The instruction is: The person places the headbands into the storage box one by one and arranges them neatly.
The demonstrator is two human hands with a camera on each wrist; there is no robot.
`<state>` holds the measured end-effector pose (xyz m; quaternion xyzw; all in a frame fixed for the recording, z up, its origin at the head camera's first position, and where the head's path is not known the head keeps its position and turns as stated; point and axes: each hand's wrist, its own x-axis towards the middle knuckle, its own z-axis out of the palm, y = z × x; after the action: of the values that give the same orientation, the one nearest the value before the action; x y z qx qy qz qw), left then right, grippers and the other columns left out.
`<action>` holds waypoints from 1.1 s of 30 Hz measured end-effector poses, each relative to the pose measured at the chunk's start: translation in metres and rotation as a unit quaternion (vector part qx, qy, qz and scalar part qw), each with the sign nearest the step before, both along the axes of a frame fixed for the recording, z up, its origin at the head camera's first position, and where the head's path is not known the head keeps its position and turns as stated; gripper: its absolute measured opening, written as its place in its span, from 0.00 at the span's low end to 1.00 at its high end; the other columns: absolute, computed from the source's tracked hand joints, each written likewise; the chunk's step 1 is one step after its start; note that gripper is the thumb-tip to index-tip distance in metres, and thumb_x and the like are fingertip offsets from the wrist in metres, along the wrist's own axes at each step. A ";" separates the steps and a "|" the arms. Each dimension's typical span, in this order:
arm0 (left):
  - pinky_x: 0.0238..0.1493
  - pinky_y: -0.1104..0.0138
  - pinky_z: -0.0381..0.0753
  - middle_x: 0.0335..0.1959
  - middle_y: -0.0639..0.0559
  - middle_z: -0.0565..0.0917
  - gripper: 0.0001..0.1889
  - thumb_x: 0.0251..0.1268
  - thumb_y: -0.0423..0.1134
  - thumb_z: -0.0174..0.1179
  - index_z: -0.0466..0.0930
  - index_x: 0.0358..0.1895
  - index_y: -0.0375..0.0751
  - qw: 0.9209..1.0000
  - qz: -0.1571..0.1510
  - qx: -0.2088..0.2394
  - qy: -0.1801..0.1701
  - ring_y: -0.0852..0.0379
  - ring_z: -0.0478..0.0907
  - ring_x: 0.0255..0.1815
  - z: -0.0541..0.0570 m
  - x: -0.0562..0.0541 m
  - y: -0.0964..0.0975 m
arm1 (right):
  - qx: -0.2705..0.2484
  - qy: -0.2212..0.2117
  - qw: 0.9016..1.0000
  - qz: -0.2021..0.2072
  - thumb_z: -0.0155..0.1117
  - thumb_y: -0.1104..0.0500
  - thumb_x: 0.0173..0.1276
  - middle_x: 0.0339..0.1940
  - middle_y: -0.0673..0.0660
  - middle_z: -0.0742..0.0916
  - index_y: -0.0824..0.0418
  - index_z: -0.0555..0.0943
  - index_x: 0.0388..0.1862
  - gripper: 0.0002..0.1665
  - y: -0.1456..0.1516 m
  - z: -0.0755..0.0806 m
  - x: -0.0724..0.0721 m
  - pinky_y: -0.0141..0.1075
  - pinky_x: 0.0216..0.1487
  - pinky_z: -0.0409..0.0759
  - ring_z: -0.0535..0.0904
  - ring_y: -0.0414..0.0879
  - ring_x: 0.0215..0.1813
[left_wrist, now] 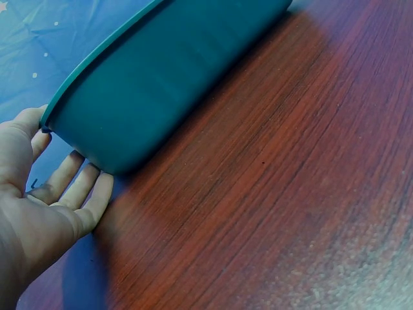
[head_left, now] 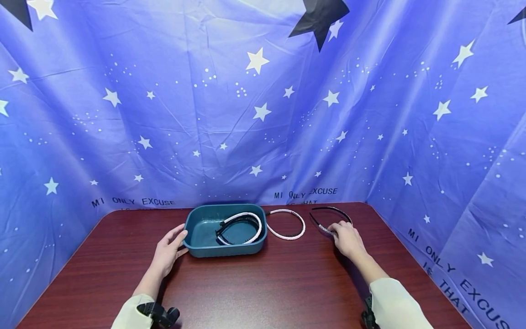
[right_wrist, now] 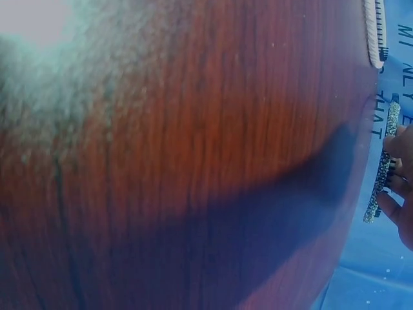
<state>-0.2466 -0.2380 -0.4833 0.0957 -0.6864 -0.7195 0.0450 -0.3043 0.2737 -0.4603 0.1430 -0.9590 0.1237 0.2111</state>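
Observation:
My left hand (head_left: pixel 166 252) touches the left end of a dark teal plastic basin (head_left: pixel 226 252), its thumb at the rim and its fairly straight fingers (left_wrist: pixel 77 187) against the outer wall. Inside the basin, toward its right side, lie a white headband (head_left: pixel 260 223) and a black headband (head_left: pixel 230 224), overlapping. To the right, my right hand (head_left: pixel 348 238) pinches a black headband with silver glitter (head_left: pixel 323 229) at the back right of the table. In the right wrist view, fingertips and thumb grip its glittery band (right_wrist: pixel 392 123), with comb teeth along the inner side.
Between the basin and my right hand, a white toothed headband (head_left: pixel 287 238) lies on the dark reddish wood table (head_left: pixel 263 288). A blue star-printed cloth (head_left: pixel 230 114) hangs behind the table and along its sides.

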 end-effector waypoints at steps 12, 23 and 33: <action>0.45 0.71 0.81 0.64 0.48 0.64 0.32 0.67 0.54 0.53 0.59 0.70 0.44 1.000 -0.002 -0.004 -0.002 0.68 0.78 0.46 0.001 0.001 0.001 | 0.016 0.020 0.999 0.027 0.66 0.69 0.53 0.33 0.56 0.82 0.58 0.82 0.33 0.10 -0.001 0.006 0.006 0.51 0.41 0.76 0.76 0.55 0.41; 0.44 0.71 0.82 0.52 0.60 0.69 0.32 0.66 0.53 0.54 0.60 0.69 0.44 1.000 0.003 0.002 -0.002 0.69 0.78 0.44 0.001 0.000 0.000 | 0.005 0.034 0.998 0.055 0.66 0.70 0.52 0.32 0.54 0.82 0.57 0.82 0.32 0.10 -0.011 0.013 0.010 0.50 0.39 0.75 0.76 0.54 0.41; 0.45 0.71 0.81 0.55 0.57 0.68 0.32 0.66 0.53 0.54 0.59 0.69 0.44 1.000 0.002 0.001 -0.002 0.69 0.78 0.44 0.000 0.000 0.000 | 0.008 0.060 0.995 0.083 0.66 0.70 0.50 0.30 0.53 0.82 0.57 0.82 0.31 0.11 -0.017 0.014 0.011 0.48 0.38 0.75 0.76 0.53 0.39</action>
<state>-0.2463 -0.2382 -0.4832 0.0989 -0.6854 -0.7201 0.0449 -0.2935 0.2569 -0.4464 0.2307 -0.9304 0.1249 0.2559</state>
